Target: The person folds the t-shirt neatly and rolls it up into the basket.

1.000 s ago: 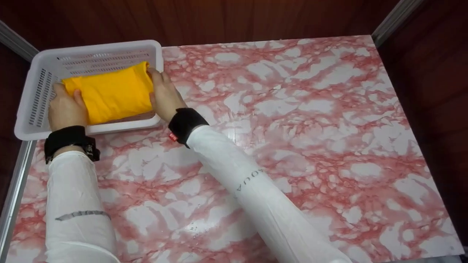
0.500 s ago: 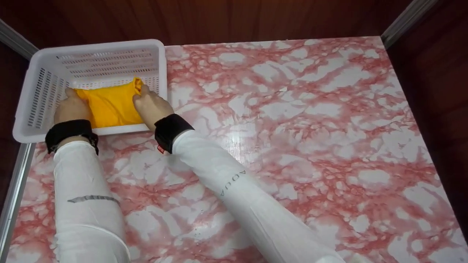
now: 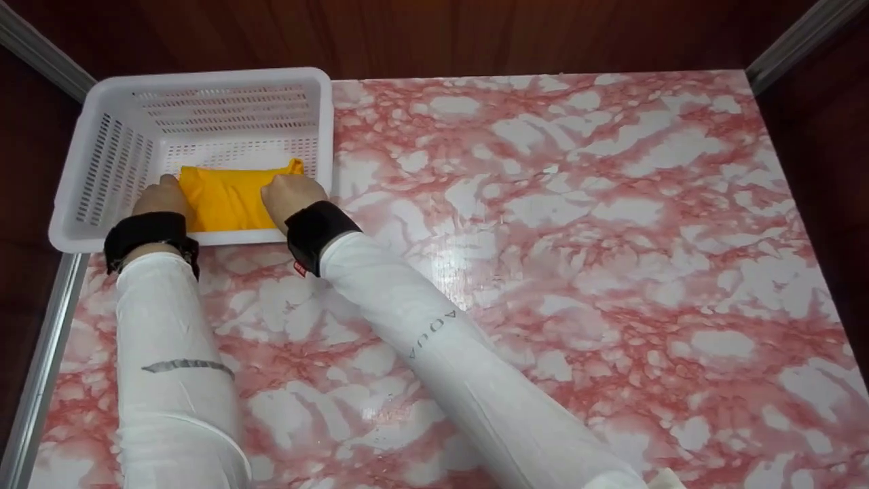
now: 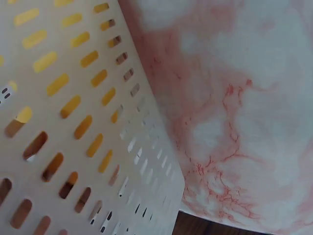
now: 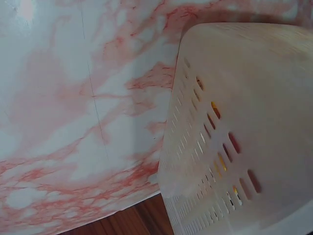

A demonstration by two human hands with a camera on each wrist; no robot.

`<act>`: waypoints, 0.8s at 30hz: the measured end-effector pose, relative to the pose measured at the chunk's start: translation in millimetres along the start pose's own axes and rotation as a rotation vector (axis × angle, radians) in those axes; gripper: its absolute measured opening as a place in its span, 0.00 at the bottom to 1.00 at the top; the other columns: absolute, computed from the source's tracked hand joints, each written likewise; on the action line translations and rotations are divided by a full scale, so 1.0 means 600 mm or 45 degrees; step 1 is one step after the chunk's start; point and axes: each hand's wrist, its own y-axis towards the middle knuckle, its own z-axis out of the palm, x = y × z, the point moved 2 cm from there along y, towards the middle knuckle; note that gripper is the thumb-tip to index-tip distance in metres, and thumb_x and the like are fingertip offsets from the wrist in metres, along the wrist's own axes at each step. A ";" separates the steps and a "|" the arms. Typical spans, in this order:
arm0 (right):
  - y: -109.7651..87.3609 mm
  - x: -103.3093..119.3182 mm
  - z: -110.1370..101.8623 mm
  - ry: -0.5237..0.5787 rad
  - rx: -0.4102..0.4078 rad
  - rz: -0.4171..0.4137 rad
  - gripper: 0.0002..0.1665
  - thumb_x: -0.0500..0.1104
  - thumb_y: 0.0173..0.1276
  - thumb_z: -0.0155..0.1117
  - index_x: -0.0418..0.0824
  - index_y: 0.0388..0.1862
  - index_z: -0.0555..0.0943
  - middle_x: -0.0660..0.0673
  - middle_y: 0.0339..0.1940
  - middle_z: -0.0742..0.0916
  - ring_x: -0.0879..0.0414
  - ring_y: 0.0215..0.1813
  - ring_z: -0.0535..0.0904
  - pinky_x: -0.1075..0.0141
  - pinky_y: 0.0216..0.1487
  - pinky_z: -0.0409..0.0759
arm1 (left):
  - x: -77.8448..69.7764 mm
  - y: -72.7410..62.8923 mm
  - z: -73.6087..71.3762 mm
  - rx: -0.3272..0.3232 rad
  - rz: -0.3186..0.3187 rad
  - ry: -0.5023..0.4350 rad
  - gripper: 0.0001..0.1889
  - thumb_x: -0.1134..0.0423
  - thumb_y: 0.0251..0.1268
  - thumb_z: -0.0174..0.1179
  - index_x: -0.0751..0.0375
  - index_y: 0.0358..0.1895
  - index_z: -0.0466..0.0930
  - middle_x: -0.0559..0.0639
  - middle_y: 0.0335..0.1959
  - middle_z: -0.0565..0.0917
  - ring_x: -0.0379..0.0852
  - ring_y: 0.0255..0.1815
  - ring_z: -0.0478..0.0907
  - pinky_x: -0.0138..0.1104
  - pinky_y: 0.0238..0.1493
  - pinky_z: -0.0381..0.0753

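A folded yellow cloth [image 3: 231,197] lies low inside the white plastic basket [image 3: 326,136], close to its front wall. My left hand [image 3: 163,200] holds the cloth's left end, its fingertips hidden down in the basket. At the other end my right hand [image 3: 292,197] grips the cloth with curled fingers, knuckles up. In the left wrist view the slotted basket wall [image 4: 49,115] covers the hand, and yellow shows through the slots. The right wrist view has the basket's outer side [image 5: 264,107], with bits of yellow behind its slots.
The basket stands at the back left of a red-and-white marbled table [image 3: 543,272]. Dark wooden panels [image 3: 475,37] rise behind and on both sides, with metal corner strips [image 3: 44,54]. White sleeves [image 3: 434,333] and black wrist straps [image 3: 319,231] cover the arms.
Both hands have lowered the yellow cloth from rim height to deep in the basket. The right hand has turned knuckles up over its end. The whole view has shifted slightly.
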 end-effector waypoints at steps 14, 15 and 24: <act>-0.033 -0.029 0.023 -0.019 -0.433 -0.234 0.18 0.38 0.74 0.44 0.38 0.57 0.77 0.42 0.58 0.80 0.52 0.60 0.75 0.67 0.59 0.74 | 0.006 0.009 0.000 -0.552 -0.134 -0.121 0.23 0.63 0.69 0.40 0.79 0.60 0.66 0.79 0.55 0.70 0.74 0.60 0.62 0.58 0.62 0.58; -0.041 -0.037 0.028 0.009 -0.455 -0.245 0.20 0.41 0.75 0.44 0.38 0.60 0.75 0.41 0.62 0.78 0.51 0.64 0.72 0.65 0.64 0.69 | 0.001 0.007 0.003 -0.619 -0.126 -0.161 0.23 0.62 0.71 0.40 0.77 0.60 0.67 0.77 0.56 0.71 0.73 0.61 0.62 0.57 0.63 0.58; -0.127 -0.163 0.077 0.213 -0.438 -0.045 0.36 0.56 0.75 0.43 0.37 0.74 0.56 0.39 0.75 0.61 0.47 0.75 0.54 0.55 0.73 0.52 | -0.100 -0.042 0.065 -0.818 0.143 -0.360 0.37 0.39 0.71 0.39 0.64 0.73 0.53 0.67 0.71 0.58 0.63 0.73 0.50 0.54 0.70 0.47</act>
